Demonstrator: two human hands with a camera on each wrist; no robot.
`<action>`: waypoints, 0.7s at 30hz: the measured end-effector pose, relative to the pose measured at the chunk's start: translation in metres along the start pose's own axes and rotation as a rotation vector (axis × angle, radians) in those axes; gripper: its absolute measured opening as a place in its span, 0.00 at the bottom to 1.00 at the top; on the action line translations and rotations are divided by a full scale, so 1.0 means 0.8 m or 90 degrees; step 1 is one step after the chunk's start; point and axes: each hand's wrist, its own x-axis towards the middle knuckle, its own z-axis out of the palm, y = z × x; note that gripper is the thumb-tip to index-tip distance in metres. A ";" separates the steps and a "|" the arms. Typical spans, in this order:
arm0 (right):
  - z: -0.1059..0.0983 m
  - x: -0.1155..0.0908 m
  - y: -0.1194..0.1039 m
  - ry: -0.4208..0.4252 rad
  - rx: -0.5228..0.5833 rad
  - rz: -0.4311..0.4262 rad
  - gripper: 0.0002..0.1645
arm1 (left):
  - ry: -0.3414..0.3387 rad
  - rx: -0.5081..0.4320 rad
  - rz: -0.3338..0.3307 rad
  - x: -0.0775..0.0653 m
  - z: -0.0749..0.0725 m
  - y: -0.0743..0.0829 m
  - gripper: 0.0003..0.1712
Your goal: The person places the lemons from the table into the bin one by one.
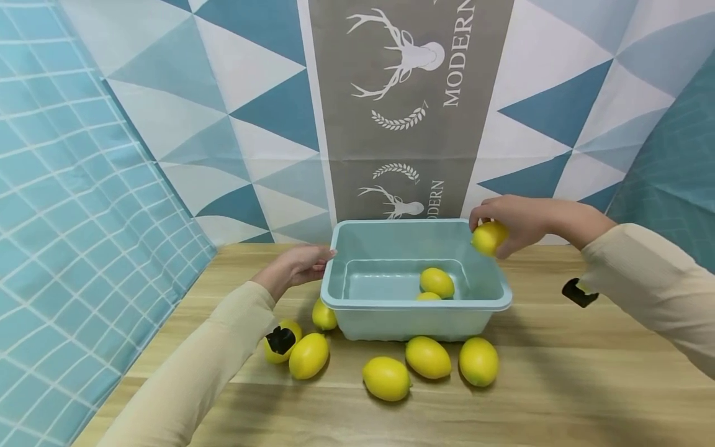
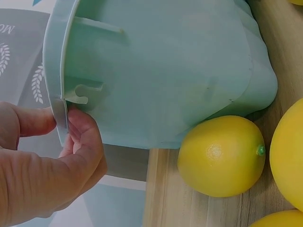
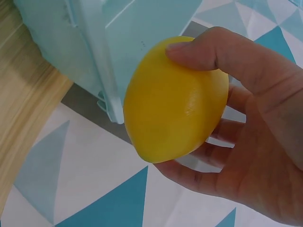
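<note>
A pale blue plastic basin stands on the wooden table. My left hand pinches its left rim between thumb and fingers, as the left wrist view shows close up. At the basin's right end, my right hand holds a lemon over the rim. In the right wrist view the thumb lies across this lemon, with the fingers curled behind it. Inside the basin lies one lemon, and a second lemon is partly hidden behind the front rim.
Before the basin lie three lemons, one of them a lemon nearest the front. More lemons rest by its left end, among them a lemon close against the basin wall. A patterned cloth backdrop rises behind the table.
</note>
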 end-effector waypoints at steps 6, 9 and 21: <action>-0.003 0.013 -0.008 -0.012 0.010 0.012 0.27 | 0.005 -0.001 0.002 0.000 -0.002 -0.001 0.24; -0.003 0.019 -0.011 -0.021 0.007 0.014 0.27 | 0.006 0.002 0.003 0.001 -0.001 -0.002 0.24; -0.003 0.043 -0.019 -0.056 0.004 0.010 0.25 | 0.008 0.002 0.005 -0.002 0.000 -0.001 0.23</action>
